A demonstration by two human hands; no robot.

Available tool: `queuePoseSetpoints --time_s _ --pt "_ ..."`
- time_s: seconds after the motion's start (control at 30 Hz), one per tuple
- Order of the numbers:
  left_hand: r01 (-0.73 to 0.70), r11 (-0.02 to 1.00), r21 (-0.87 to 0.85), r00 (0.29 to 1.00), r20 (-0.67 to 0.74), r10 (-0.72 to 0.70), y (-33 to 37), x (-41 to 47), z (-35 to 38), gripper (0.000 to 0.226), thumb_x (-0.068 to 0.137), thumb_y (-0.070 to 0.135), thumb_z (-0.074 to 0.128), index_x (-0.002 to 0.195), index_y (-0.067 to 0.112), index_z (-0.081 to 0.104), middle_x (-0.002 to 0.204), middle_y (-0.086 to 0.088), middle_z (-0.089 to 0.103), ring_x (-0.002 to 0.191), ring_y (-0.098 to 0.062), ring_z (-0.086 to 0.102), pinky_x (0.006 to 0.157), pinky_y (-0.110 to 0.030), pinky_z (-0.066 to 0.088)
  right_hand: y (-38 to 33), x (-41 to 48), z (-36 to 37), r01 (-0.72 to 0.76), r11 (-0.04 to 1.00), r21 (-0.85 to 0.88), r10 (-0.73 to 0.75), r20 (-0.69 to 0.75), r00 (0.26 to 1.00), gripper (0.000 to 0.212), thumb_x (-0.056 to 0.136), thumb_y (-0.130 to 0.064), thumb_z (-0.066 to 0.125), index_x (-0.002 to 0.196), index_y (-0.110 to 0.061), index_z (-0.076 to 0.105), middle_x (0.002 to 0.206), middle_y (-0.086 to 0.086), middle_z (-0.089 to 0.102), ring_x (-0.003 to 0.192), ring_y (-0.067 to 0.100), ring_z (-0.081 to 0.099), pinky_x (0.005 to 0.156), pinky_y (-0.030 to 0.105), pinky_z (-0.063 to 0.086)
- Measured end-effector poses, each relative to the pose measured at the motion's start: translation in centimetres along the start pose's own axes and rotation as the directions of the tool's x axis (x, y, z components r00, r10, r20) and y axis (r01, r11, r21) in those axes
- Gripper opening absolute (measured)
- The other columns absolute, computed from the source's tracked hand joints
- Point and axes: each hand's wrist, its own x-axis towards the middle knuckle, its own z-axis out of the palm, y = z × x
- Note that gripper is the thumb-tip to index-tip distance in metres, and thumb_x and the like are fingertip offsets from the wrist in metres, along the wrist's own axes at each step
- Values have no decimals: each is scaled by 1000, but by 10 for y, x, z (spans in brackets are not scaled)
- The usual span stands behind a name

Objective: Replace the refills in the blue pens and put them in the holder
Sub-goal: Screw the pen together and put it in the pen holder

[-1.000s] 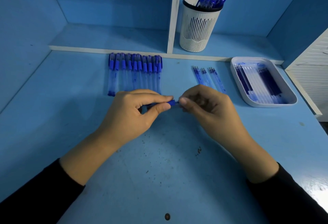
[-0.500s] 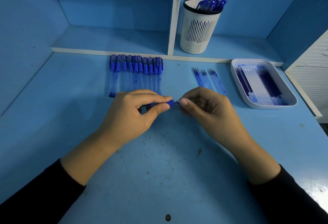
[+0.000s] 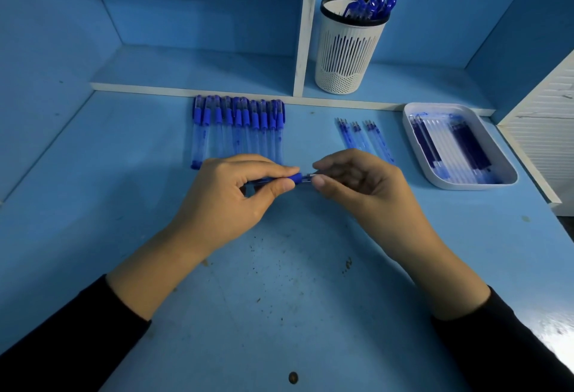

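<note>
My left hand (image 3: 226, 202) grips a blue pen (image 3: 295, 178) by its dark blue grip end, held level above the desk. My right hand (image 3: 363, 186) pinches the small part sticking out of that end, between thumb and forefinger; my fingers hide what it is. A row of several capped blue pens (image 3: 237, 129) lies side by side behind my left hand. Several loose refills (image 3: 365, 138) lie behind my right hand. The white slotted holder (image 3: 348, 53) stands on the raised shelf with several blue pens in it.
A white tray (image 3: 509, 174) at the right holds several refills, dark and clear. A white upright divider (image 3: 306, 28) splits the shelf just left of the holder. A white slatted panel (image 3: 546, 130) borders the desk at far right. Dark specks dot the blue desk (image 3: 279, 314).
Both hands stay together on the pen in nearly the same place. A little more of the thin part shows between the pen's end and my right fingers.
</note>
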Motion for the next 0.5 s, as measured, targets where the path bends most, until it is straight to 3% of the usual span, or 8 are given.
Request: queuePoseSetpoints --time_s 0.1,0.37,0.43,0.5 --pt "7 1000 -7 1000 -7 -7 0 0 0 19 84 21 75 103 19 76 93 13 73 82 -3 68 70 -23 54 1 1 0 4 1000 17 -4 -45 999 8 81 -4 72 88 -7 71 79 3 72 75 12 66 76 23 53" --pt "22 1000 11 999 -27 -22 -5 2 -2 18 84 18 75 102 18 76 95 11 73 83 0 67 73 -16 52 -3 2 -10 -26 968 250 68 -159 985 16 80 4 69 88 -9 74 79 4 73 77 16 65 78 23 52" --pt "30 999 17 999 -34 -30 -6 3 -3 17 85 18 76 102 17 77 94 12 73 84 -1 67 74 -17 52 -3 1 -13 -26 976 214 67 -186 980 14 81 4 69 90 -7 71 78 4 72 76 15 65 76 23 53" --pt "39 999 22 998 -42 -39 -8 3 -4 17 85 18 76 102 17 77 94 14 72 83 -2 68 74 -20 54 -1 0 -14 -39 997 63 51 -207 977 11 82 0 72 87 -9 70 77 3 71 74 13 65 73 22 53"
